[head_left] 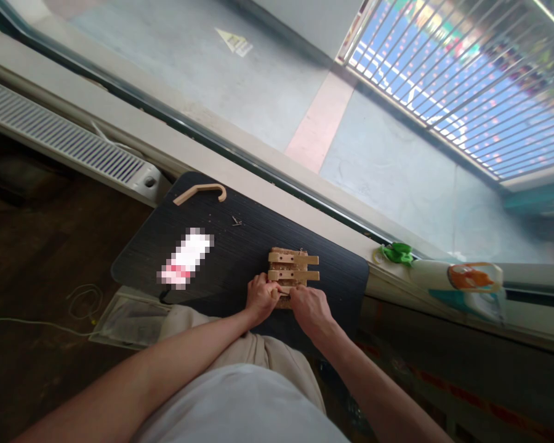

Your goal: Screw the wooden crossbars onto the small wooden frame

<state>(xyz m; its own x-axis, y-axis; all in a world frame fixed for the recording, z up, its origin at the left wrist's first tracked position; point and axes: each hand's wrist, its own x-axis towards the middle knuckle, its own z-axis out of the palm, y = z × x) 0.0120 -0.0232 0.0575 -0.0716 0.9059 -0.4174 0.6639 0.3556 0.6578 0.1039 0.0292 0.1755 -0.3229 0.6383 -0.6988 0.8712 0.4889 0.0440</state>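
A brown, rough-looking block (287, 251) lies on the dark table, with two pale wooden strips across it. The far wooden strip (286, 259) and the middle wooden strip (285, 275) have small dark holes, and their narrower ends stick out to the right. At the block's near edge, part of a third wooden strip (287, 290) shows between my hands. My left hand (261, 299) is closed at its left end, fingertips pinched together; what they hold is too small to tell. My right hand (313, 309) has its fingers curled around the right end of that strip, hiding it.
On the dark table (240, 252) lie a hooked wooden piece (200, 189), small bits (236, 221) and a pixelated bright object (187, 258). A window sill runs behind, with a radiator (74, 135) at left. Bags (475, 280) and a green item (396, 253) are at right.
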